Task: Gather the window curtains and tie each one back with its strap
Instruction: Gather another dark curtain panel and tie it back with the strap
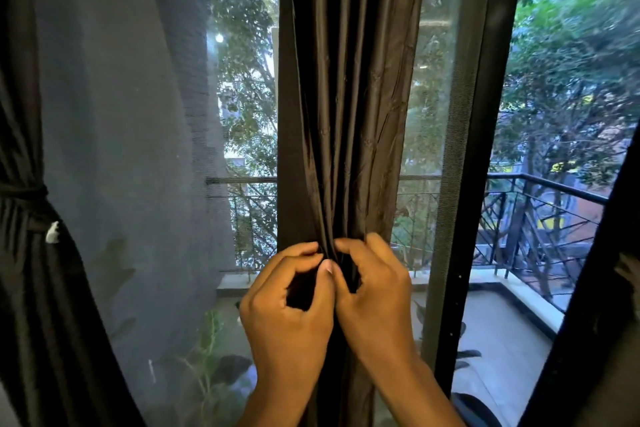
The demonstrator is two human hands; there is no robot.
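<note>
The middle curtain (346, 97) hangs in front of the window, gathered into folds, with the left hand (287, 308) and the right hand (375, 295) side by side at its narrowest point, fingers curled into the cloth and thumbs nearly touching. Far to the left hangs another curtain (31, 288), bound by a strap (24, 191) around its waist, and between the two curtains lies a mesh screen (138, 149). To the right of the middle curtain stands the window frame (485, 149), and behind the glass a balcony railing (540, 211) runs before trees (571, 62).
</note>
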